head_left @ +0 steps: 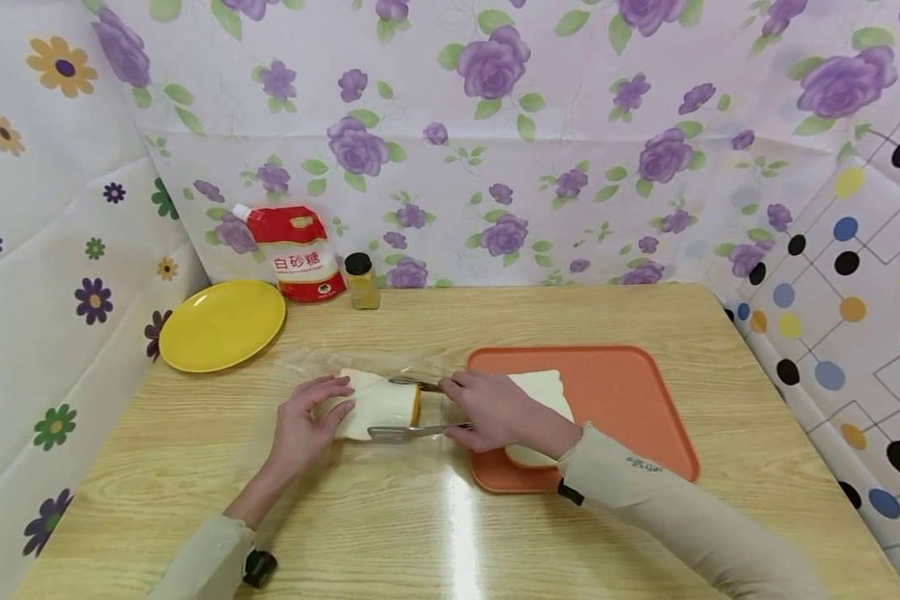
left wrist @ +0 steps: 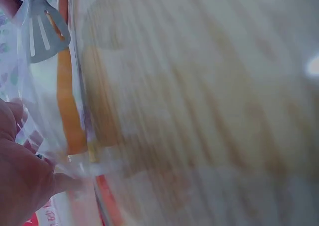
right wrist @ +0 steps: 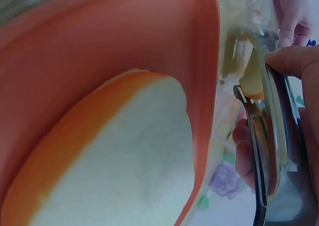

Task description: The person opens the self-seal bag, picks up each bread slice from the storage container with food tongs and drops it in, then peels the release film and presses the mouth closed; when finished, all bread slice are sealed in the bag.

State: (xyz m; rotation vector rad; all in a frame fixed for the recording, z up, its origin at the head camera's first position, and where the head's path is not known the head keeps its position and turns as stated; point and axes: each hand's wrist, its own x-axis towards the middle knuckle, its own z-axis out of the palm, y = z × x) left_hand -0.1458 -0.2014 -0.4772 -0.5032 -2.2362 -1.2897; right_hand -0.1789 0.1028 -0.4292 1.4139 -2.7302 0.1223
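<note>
- Left hand [head_left: 307, 417], at the left end of a bread slice [head_left: 378, 404]; whether its fingers pinch anything cannot be told.
- Right of those fingers, the slice, clear film [left wrist: 112, 166] about it, tong tips on either side.
- Right hand [head_left: 502, 408] grips the tongs [head_left: 420, 431]; squeezing hard could crush the slice, a snagged tip drag the film.
- Below the right wrist, a second slice [right wrist: 129, 151] on a tray [head_left: 630, 392]; a lowered sleeve could brush it.

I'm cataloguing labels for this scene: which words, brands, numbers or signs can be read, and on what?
"白砂糖": on the red and white bag.
Smaller lettering under it: too small to read surely.
Round emblem low on the bag: too small.
Dark print on the right sleeve: too small.
</note>
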